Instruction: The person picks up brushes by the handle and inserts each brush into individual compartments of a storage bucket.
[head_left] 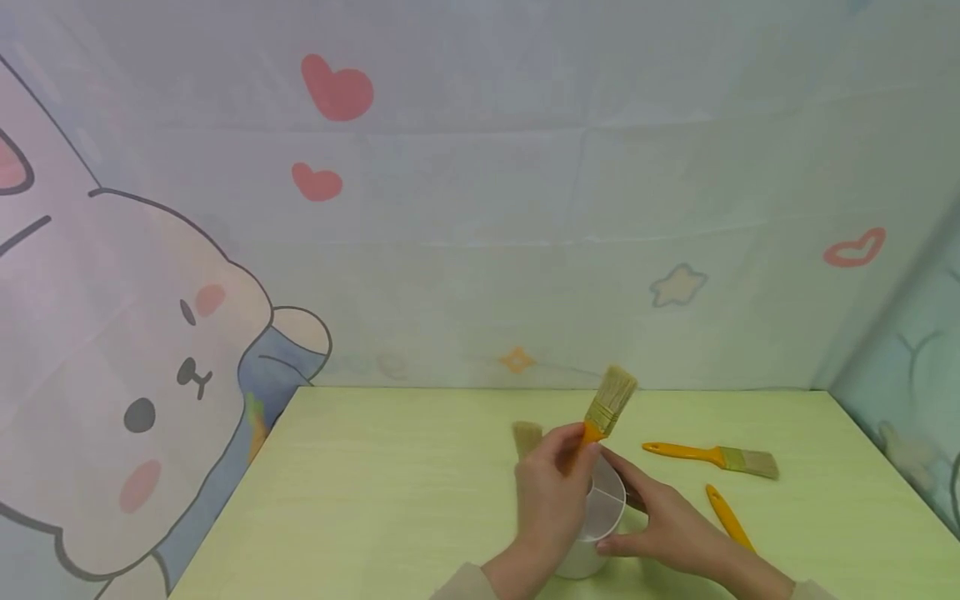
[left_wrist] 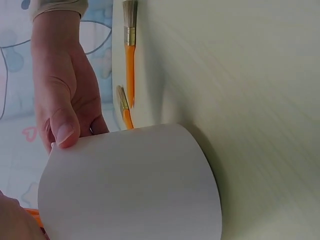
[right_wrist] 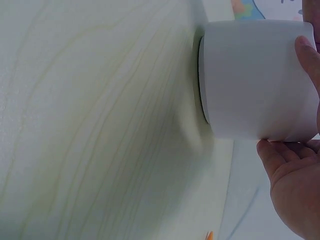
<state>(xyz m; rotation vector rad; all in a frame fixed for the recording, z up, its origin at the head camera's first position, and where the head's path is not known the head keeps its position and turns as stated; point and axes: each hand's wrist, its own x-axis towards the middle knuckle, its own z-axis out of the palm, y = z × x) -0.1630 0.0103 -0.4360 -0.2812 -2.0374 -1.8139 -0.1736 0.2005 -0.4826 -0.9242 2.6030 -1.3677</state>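
A half-hidden brush [head_left: 527,436] shows its bristles just behind the left hand [head_left: 551,493]; I can't tell what supports it. That hand pinches a tilted brush [head_left: 611,402] bristles up, which leaves its handle pointing down beside the divided white cup [head_left: 604,510]. The cup stands between both hands, the right hand [head_left: 667,523] gripping its rim, likely for steadiness. Beyond that hand lies a flat brush [head_left: 708,455]; nearer its wrist, an orange handle [head_left: 726,515].

An orange-handled brush [head_left: 603,412] tilts bristles-up at the open top of a white, divided cup [head_left: 582,557].
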